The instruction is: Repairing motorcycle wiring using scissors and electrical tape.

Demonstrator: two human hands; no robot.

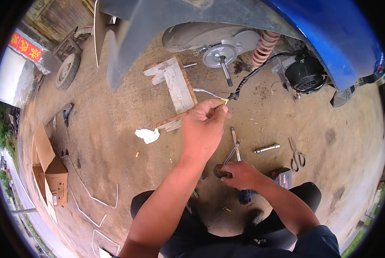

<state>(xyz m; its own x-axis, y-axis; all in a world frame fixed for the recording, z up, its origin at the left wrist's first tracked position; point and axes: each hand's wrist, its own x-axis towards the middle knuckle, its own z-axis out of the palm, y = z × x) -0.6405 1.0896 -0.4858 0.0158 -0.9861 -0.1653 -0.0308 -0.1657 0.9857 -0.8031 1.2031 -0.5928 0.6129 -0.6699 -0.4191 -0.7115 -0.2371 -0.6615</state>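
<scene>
My left hand (205, 122) is closed in a pinch on a thin yellow-and-white wire (226, 100) at the end of a black-wrapped wiring harness (245, 80). A pale wire (207, 91) bends away to the left from the same end. Lower right, my right hand (242, 175) is closed on a dark round roll of tape (218, 171), partly covered by the fingers. Just ahead of that hand lie a wrench (232, 151) and a metal bar (234, 137).
Above hangs a blue vehicle body (334, 34) with a red spring (265, 47) and a bare axle (225, 71). Around lie a wooden stand (177, 84), scissors (297, 155), a long socket (266, 148), a blue power tool (245, 196) and a cardboard box (55, 182).
</scene>
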